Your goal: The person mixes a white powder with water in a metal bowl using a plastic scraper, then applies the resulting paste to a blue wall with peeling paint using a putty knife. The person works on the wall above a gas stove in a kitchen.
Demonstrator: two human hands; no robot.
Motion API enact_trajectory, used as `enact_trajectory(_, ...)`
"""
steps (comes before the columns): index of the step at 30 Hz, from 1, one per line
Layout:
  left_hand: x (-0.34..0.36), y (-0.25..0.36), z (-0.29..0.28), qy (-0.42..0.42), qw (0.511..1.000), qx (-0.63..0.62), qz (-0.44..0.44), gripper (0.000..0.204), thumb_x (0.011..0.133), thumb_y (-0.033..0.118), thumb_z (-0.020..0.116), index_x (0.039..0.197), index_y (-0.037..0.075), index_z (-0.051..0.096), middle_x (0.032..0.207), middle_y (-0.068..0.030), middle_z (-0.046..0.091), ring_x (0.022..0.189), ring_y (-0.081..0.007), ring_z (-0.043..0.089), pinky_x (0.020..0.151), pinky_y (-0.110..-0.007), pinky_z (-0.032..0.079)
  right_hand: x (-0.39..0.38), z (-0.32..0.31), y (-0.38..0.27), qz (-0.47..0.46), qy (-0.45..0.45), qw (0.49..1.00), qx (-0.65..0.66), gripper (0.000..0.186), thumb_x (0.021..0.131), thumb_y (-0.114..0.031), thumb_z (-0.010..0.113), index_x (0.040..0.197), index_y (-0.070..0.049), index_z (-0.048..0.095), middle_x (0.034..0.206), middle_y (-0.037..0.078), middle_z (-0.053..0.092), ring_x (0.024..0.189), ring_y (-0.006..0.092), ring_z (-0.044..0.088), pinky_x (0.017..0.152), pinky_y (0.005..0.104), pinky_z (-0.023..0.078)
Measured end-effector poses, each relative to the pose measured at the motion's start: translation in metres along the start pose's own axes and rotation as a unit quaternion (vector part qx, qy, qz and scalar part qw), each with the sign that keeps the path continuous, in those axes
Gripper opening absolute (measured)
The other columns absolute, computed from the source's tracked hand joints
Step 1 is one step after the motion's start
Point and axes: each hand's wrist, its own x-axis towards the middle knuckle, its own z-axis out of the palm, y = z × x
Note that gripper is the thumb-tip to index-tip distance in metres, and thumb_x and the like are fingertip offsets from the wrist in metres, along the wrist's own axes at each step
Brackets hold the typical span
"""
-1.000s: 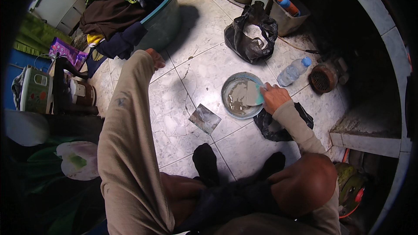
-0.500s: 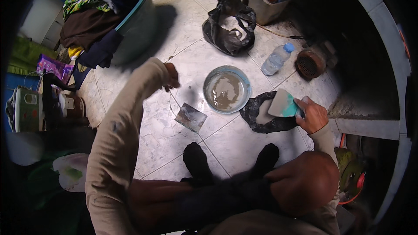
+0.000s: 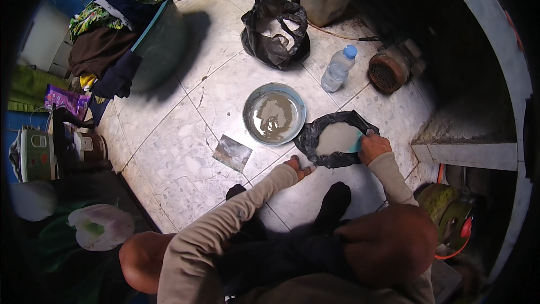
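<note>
Where your right hand (image 3: 376, 147) is: at the right side of the near black bag (image 3: 336, 160), grasping a teal scraper (image 3: 355, 143) whose blade end reaches into the bag's opening; how deep it sits cannot be told.
Left hand (image 3: 300, 169): released, fingers loosely bent, nothing visible in it; it hovers just beside the bag's lower left edge, and whether it touches cannot be told.
Near bag: on the floor ahead of your right foot, its rim spread around pale grey powder (image 3: 336, 138).
Bowl (image 3: 248, 117): round and bluish, just beside the bag's upper left, with wet grey-brown mix (image 3: 274, 118) inside.
Square piece (image 3: 232, 153): flat, grey, on the tiles, left of your left hand.
Farther out: a second black bag (image 3: 275, 50) beyond the bowl, and an upright, blue-capped clear bottle (image 3: 338, 70) to its right.
</note>
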Motion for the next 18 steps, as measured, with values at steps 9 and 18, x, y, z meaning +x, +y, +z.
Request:
enact_trajectory(9,0.033,-0.004,0.052,0.157,0.867,-0.464,0.091,0.045,0.082,0.014,0.068,0.118,-0.003,0.048,0.107,-0.0115,0.062,0.102,-0.0171,0.056,0.091,-0.029,0.044,-0.014,0.04,-0.003,0.011,0.028,0.989,0.143,0.052,0.072,-0.024,0.07,0.121,-0.008,0.059,0.118,0.028,0.057,0.104,0.0387,0.06,0.086,0.0439,0.051)
enact_trajectory(18,0.034,-0.006,0.049,0.131,0.877,-0.445,0.124,0.046,0.077,0.007,0.067,0.119,0.002,0.05,0.106,-0.0098,0.061,0.097,-0.0172,0.057,0.087,-0.029,0.044,-0.006,0.096,-0.018,0.02,0.126,0.959,0.253,0.057,0.072,-0.024,0.071,0.127,-0.011,0.058,0.121,0.026,0.057,0.106,0.0397,0.059,0.091,0.0426,0.049)
